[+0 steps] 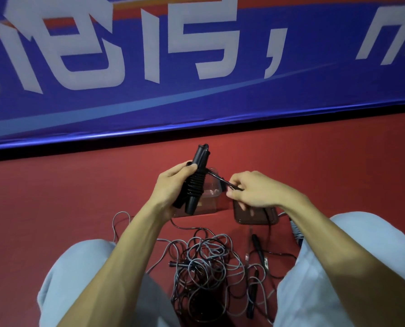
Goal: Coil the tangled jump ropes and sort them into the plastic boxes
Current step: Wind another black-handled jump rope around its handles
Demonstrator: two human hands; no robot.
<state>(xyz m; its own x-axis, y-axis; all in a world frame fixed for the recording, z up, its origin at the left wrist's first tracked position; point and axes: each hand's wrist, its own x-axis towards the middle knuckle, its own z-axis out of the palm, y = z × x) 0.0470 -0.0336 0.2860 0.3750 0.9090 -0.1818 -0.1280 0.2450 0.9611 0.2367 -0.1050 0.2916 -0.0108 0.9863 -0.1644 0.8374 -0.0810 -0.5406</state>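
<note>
Left grip (171,187) wraps coiled rope (194,182); right (248,190) pinches tail

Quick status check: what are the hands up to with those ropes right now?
Left hand grips rope-wrapped black handles. Right hand pinches the rope's loose end. Tangled pile on floor, uncoiled. Clear box behind the hands, unobstructed.
</note>
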